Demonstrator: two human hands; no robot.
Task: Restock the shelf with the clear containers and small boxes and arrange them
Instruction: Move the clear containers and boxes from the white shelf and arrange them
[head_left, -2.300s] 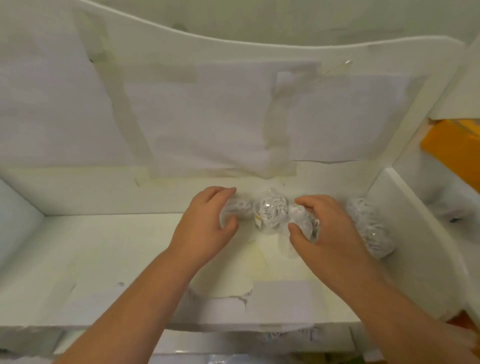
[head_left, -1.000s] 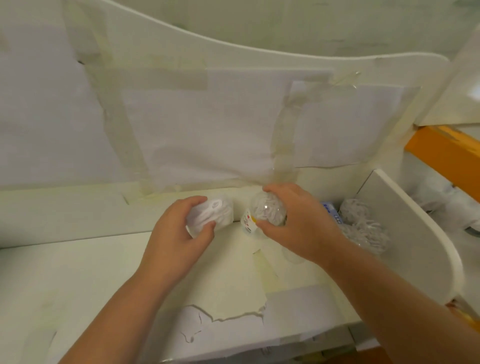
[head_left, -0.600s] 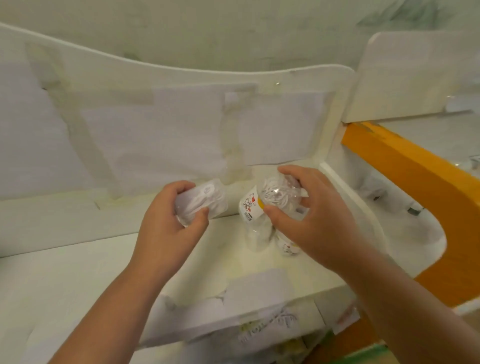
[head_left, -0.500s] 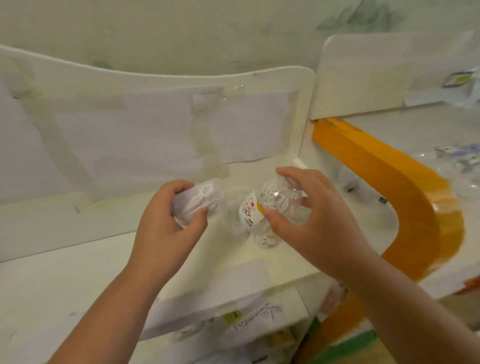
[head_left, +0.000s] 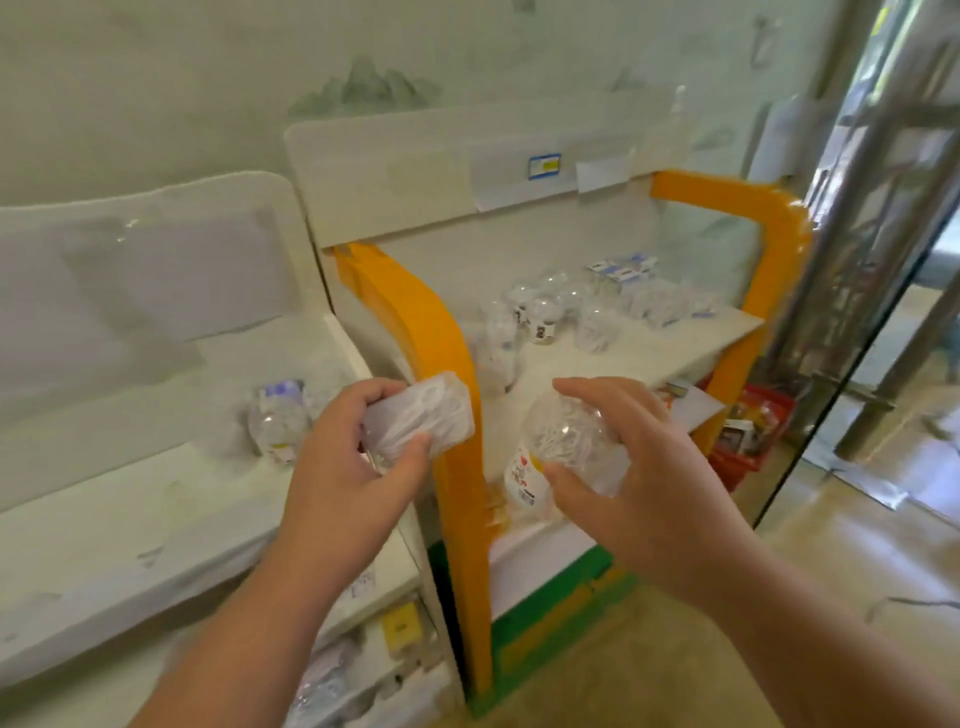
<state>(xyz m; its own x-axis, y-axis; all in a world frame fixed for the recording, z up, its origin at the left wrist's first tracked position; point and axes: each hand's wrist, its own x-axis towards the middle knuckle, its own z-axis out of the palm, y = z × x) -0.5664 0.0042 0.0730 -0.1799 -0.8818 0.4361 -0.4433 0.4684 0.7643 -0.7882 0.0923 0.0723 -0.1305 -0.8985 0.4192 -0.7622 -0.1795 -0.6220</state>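
Note:
My left hand (head_left: 343, 467) grips a clear box-shaped container (head_left: 421, 418) full of white pieces, held in the air in front of the orange shelf post (head_left: 457, 405). My right hand (head_left: 639, 488) grips a round clear container (head_left: 561, 447) with a white and red label at its lower end, held over the front of the right shelf (head_left: 649, 358). A clear container with a purple-blue top (head_left: 278, 421) stands on the left white shelf (head_left: 130, 509). Several clear containers (head_left: 545, 317) and small blue and white boxes (head_left: 621, 273) stand on the right shelf.
An orange frame (head_left: 779, 249) borders the right shelf. A red basket (head_left: 753, 431) with goods sits on the floor at the right. Metal door posts (head_left: 862, 208) and glass stand further right. Lower shelves below hold blurred packets (head_left: 322, 680).
My view has swung right from the left shelf to the orange-framed shelf. Both hands lifted their containers off the left shelf and carried them rightwards.

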